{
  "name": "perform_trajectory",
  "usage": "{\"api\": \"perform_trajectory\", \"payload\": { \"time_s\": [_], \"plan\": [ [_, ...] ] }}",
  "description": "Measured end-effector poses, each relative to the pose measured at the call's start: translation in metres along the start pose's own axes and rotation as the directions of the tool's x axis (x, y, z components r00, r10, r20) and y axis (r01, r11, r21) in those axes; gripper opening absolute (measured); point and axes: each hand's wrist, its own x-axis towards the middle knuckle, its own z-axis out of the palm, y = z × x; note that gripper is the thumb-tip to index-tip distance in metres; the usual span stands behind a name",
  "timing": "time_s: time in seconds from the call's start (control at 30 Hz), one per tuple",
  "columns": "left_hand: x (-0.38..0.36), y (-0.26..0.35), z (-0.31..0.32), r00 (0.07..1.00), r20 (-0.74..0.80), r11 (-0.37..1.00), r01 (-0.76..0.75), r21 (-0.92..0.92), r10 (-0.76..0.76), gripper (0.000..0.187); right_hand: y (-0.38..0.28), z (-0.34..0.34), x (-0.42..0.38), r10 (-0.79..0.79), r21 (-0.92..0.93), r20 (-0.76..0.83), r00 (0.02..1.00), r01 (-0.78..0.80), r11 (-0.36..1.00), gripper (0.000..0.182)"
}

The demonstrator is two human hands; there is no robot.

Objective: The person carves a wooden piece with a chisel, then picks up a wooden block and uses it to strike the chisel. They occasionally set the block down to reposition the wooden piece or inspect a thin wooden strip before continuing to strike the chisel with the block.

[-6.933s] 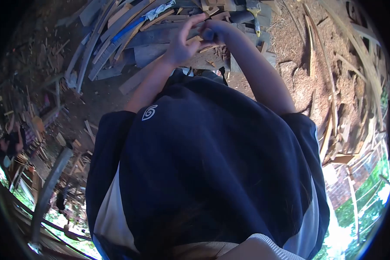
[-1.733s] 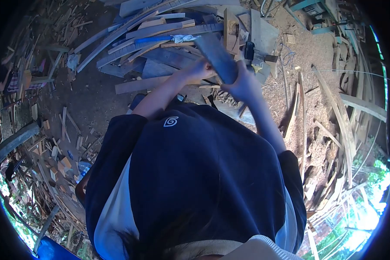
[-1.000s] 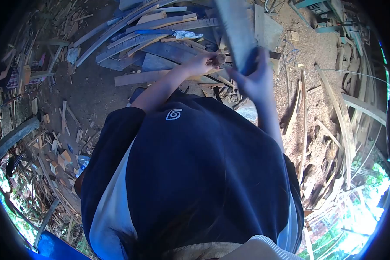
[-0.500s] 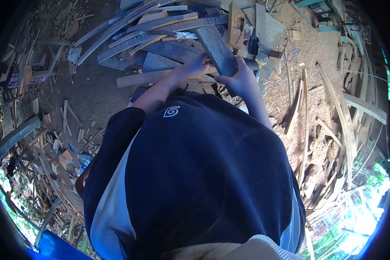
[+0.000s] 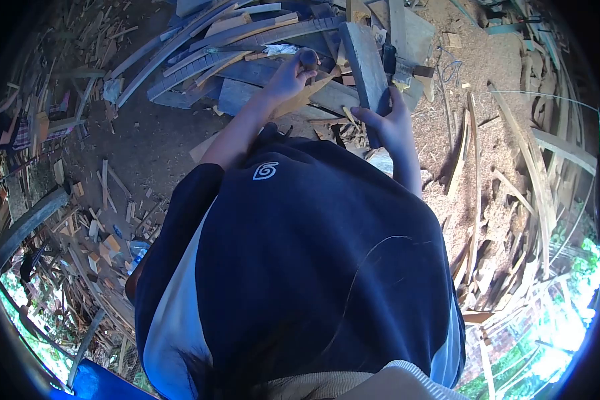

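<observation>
My right hand [image 5: 395,123] grips the near part of a long grey wooden plank [image 5: 365,63], thumb on one side and fingers on the other. The plank stands tilted, its far end toward the wood pile. To the left, my left hand [image 5: 287,81] is raised and closed around a dark brown piece with a round end [image 5: 309,59]; the rest of that piece is hidden. Beneath this hand a light brown board [image 5: 305,97] lies at a slant. A small black object [image 5: 389,60] sits just right of the plank.
Curved wooden strips [image 5: 247,50] are piled ahead on the left. Sawdust [image 5: 477,50] covers the ground at right, with long offcuts [image 5: 472,187] lying on it. Scrap wood [image 5: 100,247] litters the left side. A thin wire [image 5: 547,95] crosses at far right.
The plank has moved right and turned more upright, with my right hand on it. My left hand has come off the plank, moved up and left, and now holds the dark round-ended piece.
</observation>
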Motion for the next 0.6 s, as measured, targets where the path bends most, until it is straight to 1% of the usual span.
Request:
{"api": "perform_trajectory", "payload": {
  "time_s": [0.03,0.1,0.13,0.2,0.23,0.3,0.33,0.4,0.43,0.47,0.5,0.53,0.57,0.6],
  "plan": [
    [0.001,-0.002,0.000,1.000,0.002,1.000,0.002,0.000,-0.002,0.032,0.004,0.001,0.000,0.002,0.001,0.000,1.000,-0.002,1.000,0.098],
    [0.002,-0.004,0.001,0.999,0.030,0.993,-0.024,0.117,0.020,0.034,0.007,0.003,0.000,-0.006,-0.028,0.010,1.000,0.007,1.000,0.099],
    [0.004,-0.004,0.001,0.999,0.032,0.993,-0.023,0.117,0.020,0.034,0.006,0.004,-0.001,-0.005,-0.027,0.009,1.000,0.005,1.000,0.099],
    [0.008,-0.003,0.004,0.989,0.136,0.972,-0.090,0.215,0.062,0.035,-0.003,0.005,-0.003,-0.157,-0.048,-0.059,0.986,0.154,0.987,0.088],
    [0.007,0.015,0.008,0.989,0.135,0.972,-0.092,0.216,0.063,0.035,-0.016,0.003,-0.006,-0.159,-0.048,-0.059,0.985,0.157,0.986,0.088],
    [0.002,0.047,0.016,0.981,0.102,0.952,0.132,0.276,-0.165,0.024,-0.047,-0.003,-0.013,-0.203,0.093,-0.089,0.975,0.211,0.973,0.073],
    [0.003,0.044,0.017,0.981,0.098,0.952,0.132,0.277,-0.164,0.024,-0.055,-0.003,-0.012,-0.206,0.093,-0.086,0.975,0.214,0.972,0.073],
    [0.006,0.036,0.017,0.979,0.201,0.889,-0.066,0.453,-0.030,0.032,-0.065,-0.001,-0.009,-0.361,0.274,-0.183,0.914,0.400,0.874,0.065],
    [0.006,0.034,0.017,0.980,0.198,0.889,-0.063,0.454,-0.031,0.032,-0.059,0.002,0.000,-0.429,0.201,-0.224,0.875,0.472,0.858,0.068],
    [0.006,0.032,0.017,0.976,0.217,0.894,-0.092,0.438,-0.006,0.032,-0.046,0.015,0.012,-0.430,0.203,-0.222,0.875,0.473,0.857,0.068],
    [0.006,0.031,0.016,0.971,0.238,0.899,-0.121,0.420,0.020,0.032,-0.026,0.032,0.025,-0.509,0.075,-0.254,0.822,0.542,0.837,0.070],
    [0.004,0.042,0.015,0.971,0.239,0.900,-0.120,0.420,0.018,0.032,-0.023,0.041,0.029,-0.586,-0.058,-0.275,0.762,0.595,0.801,0.071],
    [0.000,0.054,0.016,0.971,0.237,0.933,-0.098,0.345,0.015,0.034,-0.019,0.041,0.027,-0.295,-0.275,0.020,0.955,0.289,0.917,0.076],
    [-0.002,0.063,0.017,0.972,0.233,0.961,-0.077,0.267,0.013,0.035,-0.025,0.043,0.029,-0.039,-0.427,0.158,0.987,0.104,0.898,0.080]
  ]
}}
